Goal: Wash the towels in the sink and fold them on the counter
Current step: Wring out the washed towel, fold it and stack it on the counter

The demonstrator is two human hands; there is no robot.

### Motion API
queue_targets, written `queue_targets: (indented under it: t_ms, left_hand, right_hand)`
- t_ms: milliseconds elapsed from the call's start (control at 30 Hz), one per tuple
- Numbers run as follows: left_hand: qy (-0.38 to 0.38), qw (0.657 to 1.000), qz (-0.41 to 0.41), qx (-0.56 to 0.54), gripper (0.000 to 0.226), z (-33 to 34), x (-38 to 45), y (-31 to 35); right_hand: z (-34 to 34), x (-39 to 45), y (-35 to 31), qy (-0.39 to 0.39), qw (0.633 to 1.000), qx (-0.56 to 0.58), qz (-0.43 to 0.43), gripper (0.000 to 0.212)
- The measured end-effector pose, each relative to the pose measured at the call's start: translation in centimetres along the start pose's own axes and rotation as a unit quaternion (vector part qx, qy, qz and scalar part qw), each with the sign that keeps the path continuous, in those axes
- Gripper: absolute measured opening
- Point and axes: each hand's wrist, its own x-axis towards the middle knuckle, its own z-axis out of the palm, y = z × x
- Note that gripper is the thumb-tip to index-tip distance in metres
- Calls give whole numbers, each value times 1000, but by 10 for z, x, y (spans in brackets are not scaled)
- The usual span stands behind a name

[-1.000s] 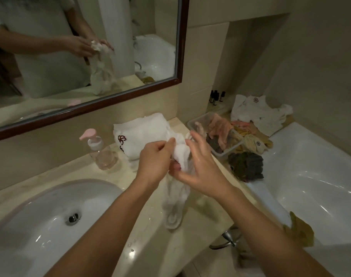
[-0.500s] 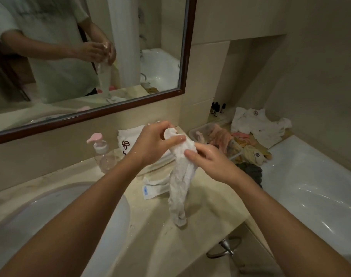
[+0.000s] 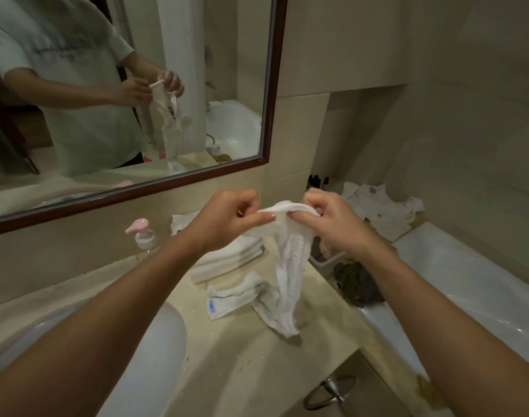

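You have the towel point(image 3: 283, 266) pinched at its top edge by both hands, held up over the counter point(image 3: 257, 371) to the right of the sink point(image 3: 155, 356). Your left hand point(image 3: 224, 221) has thumb and forefinger closed on the left end of that edge; your right hand point(image 3: 332, 224) has its fingers curled round the right end, and the 2 grips sit close together with only a short span of bunched cloth between them.

The towel's long axis runs straight down from your fingers. It hangs as a twisted rope, and its lower end trails onto the counter and spreads leftward, just beside the folded stack point(image 3: 227, 260) of white towels behind it. So the cloth lies below and slightly toward you from both grips, neither hand clearly nearer.

As I judge it, the washing of this piece is over and you are opening it out for folding. The next move calls for sliding the 2 pinches apart along the top hem so the width opens. Whether you hold true corners or mid-hem gathers is hard to tell, since the cloth is bunched.
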Motion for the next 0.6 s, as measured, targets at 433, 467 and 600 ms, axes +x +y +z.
queue_targets:
  t_ms: [433, 467, 600]
  left_hand:
    - [-6, 987, -73, -141, 24, -1, 21, 24]
    - [1, 986, -72, -149, 25, -4, 24, 29]
    - [9, 988, -68, -140, 25, -7, 29, 43]
  right_hand:
    - [-32, 12, -8, -95, 993, -62, 42, 43]
    - [-34, 12, -5, -128, 988, -49, 68, 42]
    - [-25, 14, 14, -240, 962, -4, 133, 38]
